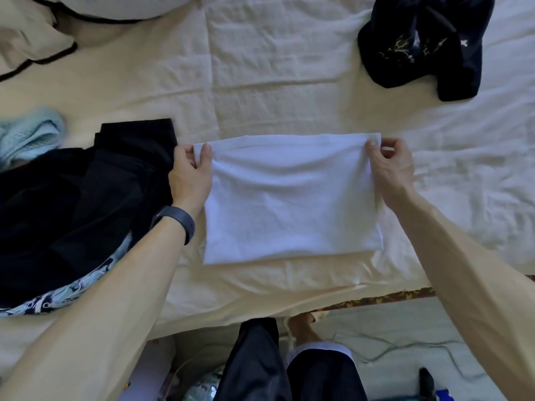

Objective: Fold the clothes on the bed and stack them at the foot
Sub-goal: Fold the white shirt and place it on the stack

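White garment (289, 198) folded rectangular, near bed (260, 82) edge; dark clothes (72, 198) heaped at left.

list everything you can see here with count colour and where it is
white cloth: 1, white, bed centre
black pile: 1, black, left of it
knit: 1, pale blue, far left edge
patterned cloth: 1, blue-white, under black pile's near edge
dark garment: 1, navy, top right
pillow: 1, white, top left
sheet: 1, cream, covers bed
wristband: 1, dark, left wrist
left hand: 1, pinching cloth's left corner
right hand: 1, pinching cloth's right corner
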Available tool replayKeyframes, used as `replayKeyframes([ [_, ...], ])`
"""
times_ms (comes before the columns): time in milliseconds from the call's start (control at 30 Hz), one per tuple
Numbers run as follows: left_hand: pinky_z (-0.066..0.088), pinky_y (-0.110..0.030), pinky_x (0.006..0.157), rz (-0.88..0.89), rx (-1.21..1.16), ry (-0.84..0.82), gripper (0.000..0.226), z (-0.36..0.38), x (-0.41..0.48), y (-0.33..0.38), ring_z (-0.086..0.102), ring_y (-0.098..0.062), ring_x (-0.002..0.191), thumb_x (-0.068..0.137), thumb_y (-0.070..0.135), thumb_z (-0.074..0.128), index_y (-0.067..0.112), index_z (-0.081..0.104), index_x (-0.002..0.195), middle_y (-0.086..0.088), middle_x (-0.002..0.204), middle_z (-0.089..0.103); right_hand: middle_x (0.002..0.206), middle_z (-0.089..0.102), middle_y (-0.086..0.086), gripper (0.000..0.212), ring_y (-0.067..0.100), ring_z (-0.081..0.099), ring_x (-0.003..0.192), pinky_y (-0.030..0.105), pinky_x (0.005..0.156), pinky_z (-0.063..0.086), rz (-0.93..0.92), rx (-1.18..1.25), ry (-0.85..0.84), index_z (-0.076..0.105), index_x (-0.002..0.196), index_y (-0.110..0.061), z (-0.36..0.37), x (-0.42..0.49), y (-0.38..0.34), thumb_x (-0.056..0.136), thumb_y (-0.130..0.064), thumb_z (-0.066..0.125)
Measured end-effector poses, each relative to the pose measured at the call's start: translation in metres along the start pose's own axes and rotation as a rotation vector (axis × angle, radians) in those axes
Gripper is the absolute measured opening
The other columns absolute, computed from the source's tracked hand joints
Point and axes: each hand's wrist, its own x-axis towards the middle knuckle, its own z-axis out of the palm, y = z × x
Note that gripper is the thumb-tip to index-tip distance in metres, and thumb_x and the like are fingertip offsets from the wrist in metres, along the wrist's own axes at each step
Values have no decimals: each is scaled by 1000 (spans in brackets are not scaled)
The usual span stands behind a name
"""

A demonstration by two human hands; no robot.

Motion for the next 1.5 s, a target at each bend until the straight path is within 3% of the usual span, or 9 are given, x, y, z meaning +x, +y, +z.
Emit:
replayKeyframes([
  [233, 35, -12, 61, -116, 36, -15, 38, -21, -86, -37, 57, 7, 71, 91, 57, 62, 29, 49, 113, 14, 81, 61, 102, 66, -8, 44, 11, 66, 95, 33, 84, 53, 126, -28, -137, 59, 116, -25, -45, -83, 52, 86, -50, 77],
  [533, 39, -17, 71, -291, -115, 32, 33, -16, -147, -70, 56, -4, 92, 89, 51, 68, 28, 53, 107, 14, 101, 59, 91, 71, -8, 26, 14, 66, 87, 38, 82, 51, 246, -93, -183, 70, 91, -25, -65, -132, 87, 87, -50, 71],
  [633, 47, -26, 70, -379, -108, 16, 37, -15, -145, -72, 60, -7, 83, 89, 55, 66, 24, 53, 104, 11, 97, 61, 75, 67, 0, 42, 22, 64, 75, 38, 71, 49, 262, -129, -187, 63, 79, -11, -62, -132, 84, 88, -52, 63],
  [867, 47, -26, 58, -416, -201, 44, 25, -20, -149, -79, 63, -2, 53, 96, 46, 62, 23, 57, 91, 4, 83, 67, 97, 68, 5, 34, 26, 68, 95, 46, 94, 55, 319, 46, -52, 61, 99, -11, -54, -142, 91, 101, -44, 58],
  [1033, 39, -21, 63, -344, -109, 186, 27, -24, -165, -82, 57, -10, 78, 97, 47, 60, 21, 53, 95, 11, 85, 60, 93, 64, 6, 28, 34, 65, 97, 51, 92, 52, 242, 40, 85, 54, 96, -16, -62, -156, 98, 100, -44, 57],
  [1167, 43, -28, 69, -356, -52, 42, 32, -20, -178, -88, 65, -21, 90, 97, 51, 58, 20, 54, 104, 4, 94, 65, 99, 69, 14, 30, 31, 66, 93, 49, 90, 54, 264, -24, -21, 58, 99, -14, -69, -161, 111, 100, -44, 59],
  [1267, 44, -28, 82, -192, 102, 102, 47, -16, -182, -80, 58, -28, 110, 95, 46, 62, 11, 52, 124, -6, 117, 62, 113, 63, 11, 39, 28, 61, 104, 40, 91, 49, 211, -179, -44, 56, 114, -13, -68, -163, 113, 98, -49, 59],
  [1367, 31, -49, 111, 237, 478, 156, 64, -2, -177, -62, 37, -36, 138, 95, 44, 60, 8, 43, 145, -18, 149, 42, 136, 49, 13, 48, 30, 45, 125, 40, 103, 34, -35, -457, 29, 49, 133, -13, -50, -173, 98, 99, -46, 55],
  [1500, 0, -51, 123, 673, 767, -203, 67, 48, -153, -28, 5, -20, 155, 102, 49, 34, 23, 16, 161, -1, 169, 8, 162, 36, 13, 53, 32, 29, 151, 49, 120, 23, -510, -571, -89, 44, 152, -12, 14, -181, 59, 103, -30, 53],
])
